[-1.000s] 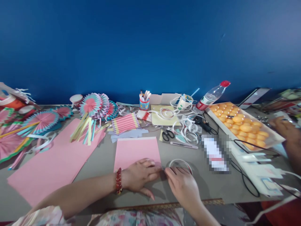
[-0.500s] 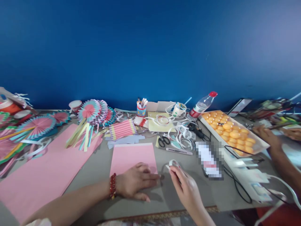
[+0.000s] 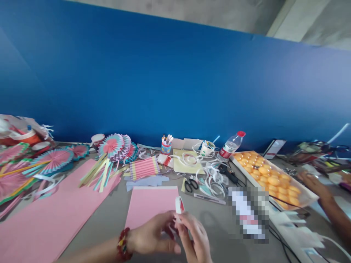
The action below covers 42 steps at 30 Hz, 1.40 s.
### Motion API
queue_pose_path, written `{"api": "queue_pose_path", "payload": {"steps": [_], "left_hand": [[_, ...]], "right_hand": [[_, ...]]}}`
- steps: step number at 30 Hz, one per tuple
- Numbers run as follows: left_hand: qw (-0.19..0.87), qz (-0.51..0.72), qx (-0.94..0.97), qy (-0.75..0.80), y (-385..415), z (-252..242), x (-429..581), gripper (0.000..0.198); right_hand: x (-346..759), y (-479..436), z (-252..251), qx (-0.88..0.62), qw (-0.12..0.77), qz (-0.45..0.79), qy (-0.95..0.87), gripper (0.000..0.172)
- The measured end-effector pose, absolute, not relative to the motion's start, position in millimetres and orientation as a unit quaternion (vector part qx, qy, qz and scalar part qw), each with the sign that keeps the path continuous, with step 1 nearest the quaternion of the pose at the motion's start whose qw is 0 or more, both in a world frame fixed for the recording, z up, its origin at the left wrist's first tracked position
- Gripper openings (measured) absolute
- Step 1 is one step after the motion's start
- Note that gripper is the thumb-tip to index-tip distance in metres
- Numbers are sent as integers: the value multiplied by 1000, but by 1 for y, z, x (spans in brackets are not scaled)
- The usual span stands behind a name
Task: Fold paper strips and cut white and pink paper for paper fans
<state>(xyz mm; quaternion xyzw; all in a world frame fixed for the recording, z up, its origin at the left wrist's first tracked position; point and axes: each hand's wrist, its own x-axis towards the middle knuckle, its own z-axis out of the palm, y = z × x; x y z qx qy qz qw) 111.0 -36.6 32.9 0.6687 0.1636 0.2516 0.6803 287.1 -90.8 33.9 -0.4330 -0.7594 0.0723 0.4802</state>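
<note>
My right hand [image 3: 193, 237] is closed round a narrow roll of white tape [image 3: 179, 205], which stands up above the fingers and shows red on its inner side. Beside it, my left hand [image 3: 156, 232], with a red bead bracelet [image 3: 124, 244] at the wrist, reaches its bent fingertips to the roll's lower part. Its thumb sticks out apart from the fingers, and the exact contact is hidden. Both hands are just above the near part of a pink paper sheet [image 3: 153, 201], which has a white strip along its far edge.
Scissors [image 3: 191, 185] and a utility knife [image 3: 210, 198] lie beyond my hands. Large pink sheets [image 3: 55, 215] and pleated paper fans [image 3: 111, 145] are on the left. A bottle [image 3: 230, 147], a tray of orange balls [image 3: 274, 180] and cables are on the right, near another person's arm [image 3: 326, 201].
My left hand has lifted off the pink sheet to the roll. My right hand has brought the tape leftward to meet it. The view has tilted up.
</note>
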Motion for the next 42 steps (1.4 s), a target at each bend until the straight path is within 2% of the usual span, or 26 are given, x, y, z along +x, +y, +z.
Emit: {"api": "queue_pose_path", "payload": {"steps": [5,8,10,14,17,19,22,26,29,33,38,42], "left_hand": [[575,247,753,207,-52,34,97,46],[472,223,819,238,-50,30,83,38],[364,223,863,270,-42,23,69,36],[172,201,880,395,-16,1,32,47],[88,160,888,421,-3,-13,8,55],[66,147,897,412,-2,-18,1,54],[58,144,905,395,-10,-17,7,53],[68,132,904,401,-23,-10,25,53],[57,135,902,407,-26,-10,29,52],[42,159,903,398,-19,-16,20,56],[-2,184,880,439,-5,-22,12,34],[-35,203,858,471,2,-29,5,31]], "right_hand": [[293,-95,20,-484,454,59,-746,27],[313,-88,20,-485,451,-30,-749,53],[331,-82,19,-494,429,-93,-751,66],[371,-78,2,-514,319,-186,-775,54],[390,-80,-13,-479,262,-238,-803,38],[392,-81,-14,-495,245,-251,-795,39],[369,-75,0,-529,272,-225,-771,37],[307,-46,15,-491,261,-70,-828,30],[269,-22,2,-456,206,8,-866,36],[257,-6,-24,-456,191,9,-869,39],[264,-5,-24,-456,208,40,-864,42],[262,-6,-17,-472,239,74,-846,45]]}}
